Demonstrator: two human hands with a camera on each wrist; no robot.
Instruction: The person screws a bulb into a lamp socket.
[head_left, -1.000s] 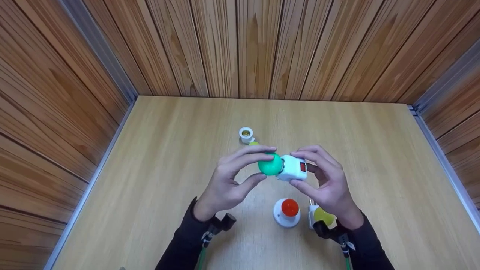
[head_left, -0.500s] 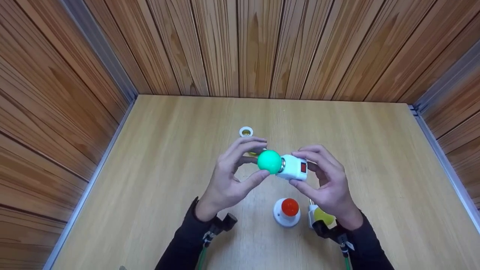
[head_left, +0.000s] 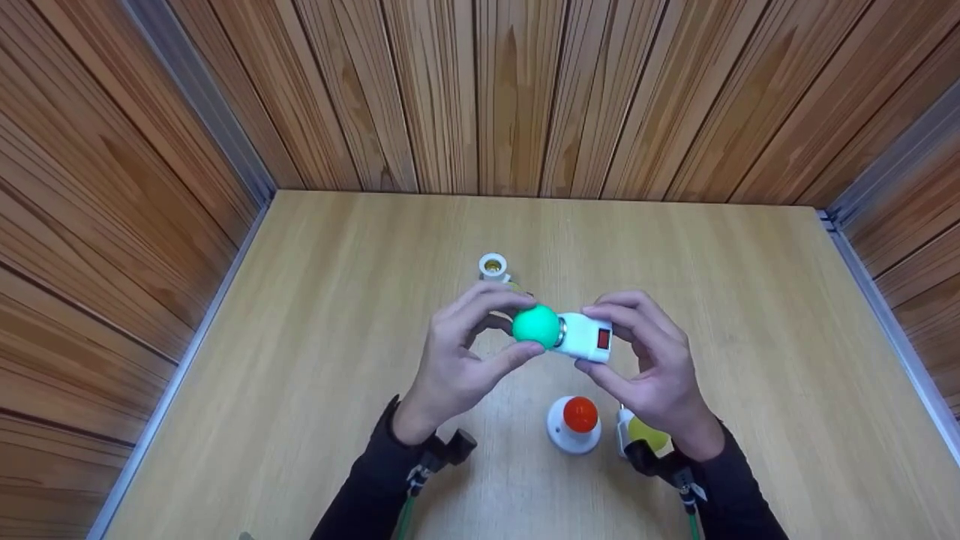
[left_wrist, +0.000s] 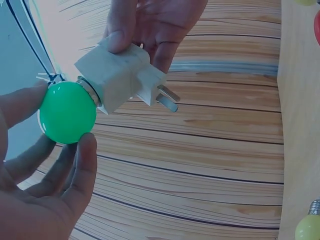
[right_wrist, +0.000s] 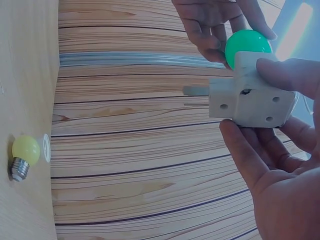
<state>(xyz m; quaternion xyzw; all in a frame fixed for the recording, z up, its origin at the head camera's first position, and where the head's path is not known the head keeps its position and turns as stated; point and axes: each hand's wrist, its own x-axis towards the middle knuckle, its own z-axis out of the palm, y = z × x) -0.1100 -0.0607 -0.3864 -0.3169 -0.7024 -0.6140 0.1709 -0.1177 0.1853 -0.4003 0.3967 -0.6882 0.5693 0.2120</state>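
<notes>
Above the table, my left hand point(head_left: 457, 360) pinches a green light bulb point(head_left: 535, 326) between thumb and fingertips. The bulb's metal screw base sits partly in a white plug-in lamp socket point(head_left: 583, 337), and a strip of its thread shows between globe and socket. My right hand point(head_left: 654, 367) grips that socket with the thumb on one side and fingers on the other. A red switch point(head_left: 603, 339) is on the socket's end facing my right palm. In the left wrist view, two flat metal plug prongs point(left_wrist: 168, 99) stick out from the socket.
On the table, a red bulb point(head_left: 580, 414) stands in a round white base point(head_left: 573, 442). A yellow bulb point(head_left: 646, 433) in a white plug-in socket lies by my right wrist. Farther back are a white lamp holder point(head_left: 493, 265) and a loose yellow bulb point(right_wrist: 26, 150). Wood-panelled walls surround the table.
My left fingers lifted off the top of the green bulb, then closed on it again in a shifted grip. Bulb and socket tilted slightly. My right hand stayed almost still.
</notes>
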